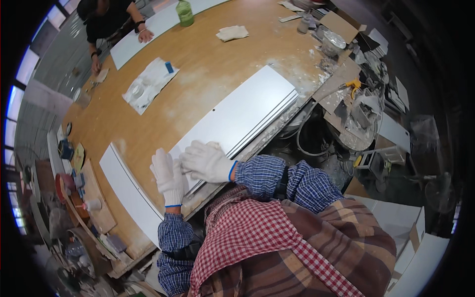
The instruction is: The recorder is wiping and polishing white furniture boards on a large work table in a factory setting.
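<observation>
Both my hands wear white knit gloves with blue cuffs. My left hand [167, 172] lies at the near left end of a long white panel [242, 111], its fingers stretched out and close together. Just to its right, my right hand [208, 161] rests on the same panel with its fingers spread, nearly touching the left glove. A small pale patch shows at the right hand's far side; I cannot tell whether it is glove or cloth. Grooves run along the panel's near edge, and a small dark hole sits near its far edge.
Another white panel [129, 193] lies to the left on the wooden table [198, 64]. Beyond are a white sheet [154, 81] with a blue block, a folded cloth [232, 33] and a green bottle [184, 13]. A co-worker [110, 22] works across the table. A yellow air gun [353, 86] lies right.
</observation>
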### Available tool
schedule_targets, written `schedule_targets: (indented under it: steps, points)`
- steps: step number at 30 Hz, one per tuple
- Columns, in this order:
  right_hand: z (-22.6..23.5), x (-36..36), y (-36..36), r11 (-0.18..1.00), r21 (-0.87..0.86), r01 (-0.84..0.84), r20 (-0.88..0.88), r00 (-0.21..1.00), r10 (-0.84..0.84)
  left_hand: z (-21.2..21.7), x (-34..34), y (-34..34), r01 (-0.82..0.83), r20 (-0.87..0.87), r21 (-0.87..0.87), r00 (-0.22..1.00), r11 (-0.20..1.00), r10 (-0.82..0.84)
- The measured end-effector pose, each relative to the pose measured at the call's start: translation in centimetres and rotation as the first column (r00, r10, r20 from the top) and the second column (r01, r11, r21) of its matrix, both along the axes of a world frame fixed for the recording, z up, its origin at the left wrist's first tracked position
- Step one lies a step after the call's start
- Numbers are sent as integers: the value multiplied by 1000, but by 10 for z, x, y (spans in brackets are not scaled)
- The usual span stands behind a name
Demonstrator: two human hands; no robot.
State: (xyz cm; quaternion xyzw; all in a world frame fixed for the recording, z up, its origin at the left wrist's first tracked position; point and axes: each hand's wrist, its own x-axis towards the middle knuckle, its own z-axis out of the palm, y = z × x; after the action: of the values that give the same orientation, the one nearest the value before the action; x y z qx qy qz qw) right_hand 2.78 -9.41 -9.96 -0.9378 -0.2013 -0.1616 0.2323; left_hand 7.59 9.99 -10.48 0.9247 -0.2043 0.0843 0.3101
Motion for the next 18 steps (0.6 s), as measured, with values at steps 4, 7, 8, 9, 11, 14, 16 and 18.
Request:
schedule_targets:
  steps: [4,7,8,9,11,14,16,18]
  points:
    - [18,5,-49,993,-87,75,-151,985,-88,-16,19,-22,-24,90,193,996,981,7]
    - [-16,3,-161,903,-217,370,120,928,-352,-5,21,-45,8,47,366,999,931,-27]
    - [-11,2,-196,858,-273,435,25,895,-446,3,19,-47,35,-51,364,999,931,-18]
    - [-1,-1,-223,800,-346,490,1,853,-521,3,17,-42,26,-49,372,999,928,-8]
    - [-2,0,-268,785,-212,582,-43,797,-602,-6,21,-34,39,-23,384,999,922,-33]
    - [-41,-8,-323,689,143,711,-165,704,-691,-7,22,-36,59,42,369,996,928,-80]
    - [-33,-21,-329,710,98,697,-157,716,-681,0,16,-36,46,23,371,998,927,-59]
    - [-21,-39,-328,729,50,683,-145,727,-671,7,6,-37,35,5,370,999,928,-40]
